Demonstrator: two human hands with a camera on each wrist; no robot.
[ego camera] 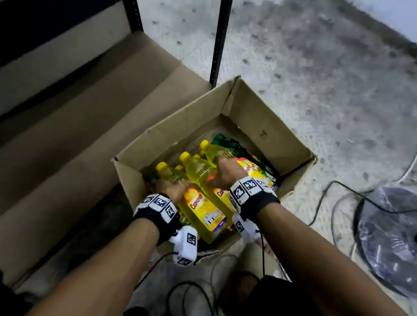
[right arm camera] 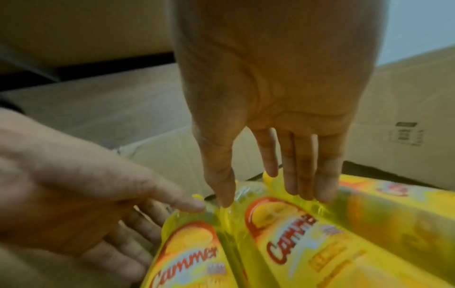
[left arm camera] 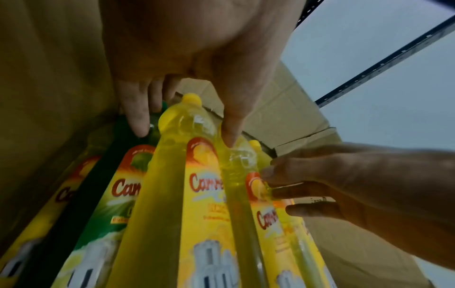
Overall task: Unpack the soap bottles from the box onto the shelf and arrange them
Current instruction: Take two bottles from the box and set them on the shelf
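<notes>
While soap bottles [ego camera: 202, 171] fill the box [ego camera: 271, 123], left hand [ego camera: 171, 187] and right hand [ego camera: 226, 171] straddle two, fingers [right arm camera: 302, 165] apart. Next likely: clamp, lift.

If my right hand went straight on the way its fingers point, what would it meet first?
A yellow soap bottle lying in the box, at its clear shoulder above the label. Fingertips of the right hand look almost on it; blur hides contact.

Off at the right edge there's some round dark fan-looking thing [ego camera: 389, 246] wrapped in plastic on the speckled floor [ego camera: 303, 64], cables [ego camera: 332, 182] looping around it.
</notes>
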